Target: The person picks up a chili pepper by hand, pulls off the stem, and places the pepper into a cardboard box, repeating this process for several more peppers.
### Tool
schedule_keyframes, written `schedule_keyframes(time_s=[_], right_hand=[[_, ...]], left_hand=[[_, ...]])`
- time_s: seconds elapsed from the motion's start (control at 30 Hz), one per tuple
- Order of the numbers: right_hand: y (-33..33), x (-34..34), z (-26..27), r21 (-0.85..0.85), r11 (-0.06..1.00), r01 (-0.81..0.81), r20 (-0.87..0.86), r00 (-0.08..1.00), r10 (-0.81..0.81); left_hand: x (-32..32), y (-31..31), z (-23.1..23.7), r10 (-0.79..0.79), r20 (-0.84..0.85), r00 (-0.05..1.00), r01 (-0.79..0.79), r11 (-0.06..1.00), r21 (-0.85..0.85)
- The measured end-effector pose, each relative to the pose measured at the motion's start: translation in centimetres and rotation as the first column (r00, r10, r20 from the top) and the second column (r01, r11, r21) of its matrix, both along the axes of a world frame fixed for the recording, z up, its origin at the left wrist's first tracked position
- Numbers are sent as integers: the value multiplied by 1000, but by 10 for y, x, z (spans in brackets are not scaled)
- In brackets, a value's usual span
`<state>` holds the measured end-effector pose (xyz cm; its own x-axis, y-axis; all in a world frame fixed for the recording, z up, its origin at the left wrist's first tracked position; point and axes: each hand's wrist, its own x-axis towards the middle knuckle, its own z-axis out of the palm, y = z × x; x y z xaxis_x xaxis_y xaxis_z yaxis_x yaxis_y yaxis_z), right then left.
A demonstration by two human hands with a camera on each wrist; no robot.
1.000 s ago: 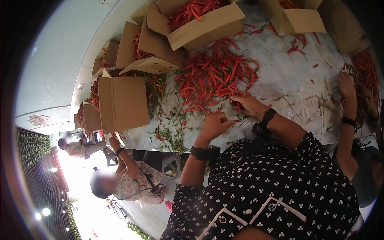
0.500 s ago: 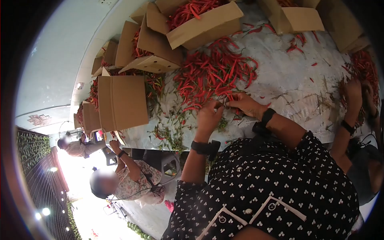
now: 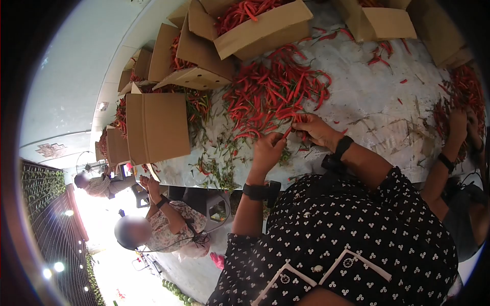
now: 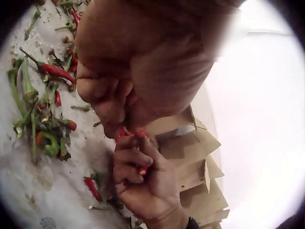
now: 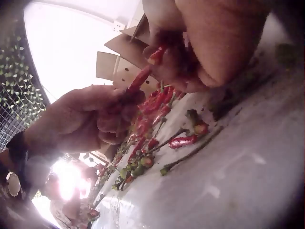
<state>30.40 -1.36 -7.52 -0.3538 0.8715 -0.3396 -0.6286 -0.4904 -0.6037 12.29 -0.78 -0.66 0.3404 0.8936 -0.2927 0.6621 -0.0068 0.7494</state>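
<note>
In the head view my left hand [image 3: 267, 153] and right hand [image 3: 317, 131] are close together over the table's near side. My left thumb and fingers pinch a slim red chili [image 5: 139, 78], which slants up toward the right hand's fingertips. The right hand [image 5: 209, 47] has its fingers curled round red chilies; one red piece [image 5: 157, 55] shows at its fingertips, and another chili end [image 4: 143, 170] pokes out between the fingers in the left wrist view. Just beyond the hands lies a large pile of red chilies [image 3: 275, 92].
Green stems and bits [image 3: 219, 171] litter the table left of my hands. Cardboard boxes of chilies stand behind, one box [image 3: 263, 33] beyond the pile and another box [image 3: 158, 127] at left. Another person's arm [image 3: 446, 148] works at the right; a seated person [image 3: 173, 224] is at left.
My left hand has moved up from lower down to meet the right hand. A red chili now shows between them. The neighbour's hands at the right have shifted at their own heap.
</note>
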Motion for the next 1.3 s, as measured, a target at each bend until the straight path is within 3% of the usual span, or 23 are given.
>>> schedule_keyframes(time_s=[0.23,0.33,0.4,0.43,0.5,0.53,0.63,0.7,0.8,1.13,1.2,1.3], right_hand=[[-2,0,5,-2,1000,24,-21,999,-24],[-2,-2,6,33,999,36,-6,999,-36],[-4,-3,6,64,996,63,8,998,-64],[-5,-4,5,65,996,63,8,998,-63],[-6,-7,2,90,992,88,114,989,-98],[-6,-6,-1,89,992,90,116,988,-100],[-6,-3,-2,64,988,138,20,990,-140],[-5,-2,0,27,993,116,-1,993,-116],[-1,-1,2,-9,996,91,2,996,-91],[-3,0,2,-8,998,69,36,997,-68],[-3,4,5,-66,996,62,-92,993,-68],[-3,4,11,-86,995,58,-71,995,-64]], left_hand=[[-4,2,-9,65,86,994,-51,988,-147],[-3,2,-11,48,-18,999,-49,996,-77],[-1,4,-18,40,-144,989,-16,986,164],[-2,6,-21,40,-143,989,-16,986,164],[-2,11,-20,86,-347,934,4,968,251],[-2,11,-16,85,-346,935,5,968,251],[-5,10,0,174,-258,951,-123,972,202],[-7,11,6,80,-125,989,-99,983,-154],[-2,8,2,54,-4,999,-54,995,-83],[-2,5,-15,55,18,998,-54,997,-54],[-1,4,-15,98,74,992,-88,988,-126],[0,4,-11,140,128,982,-112,973,-202]])
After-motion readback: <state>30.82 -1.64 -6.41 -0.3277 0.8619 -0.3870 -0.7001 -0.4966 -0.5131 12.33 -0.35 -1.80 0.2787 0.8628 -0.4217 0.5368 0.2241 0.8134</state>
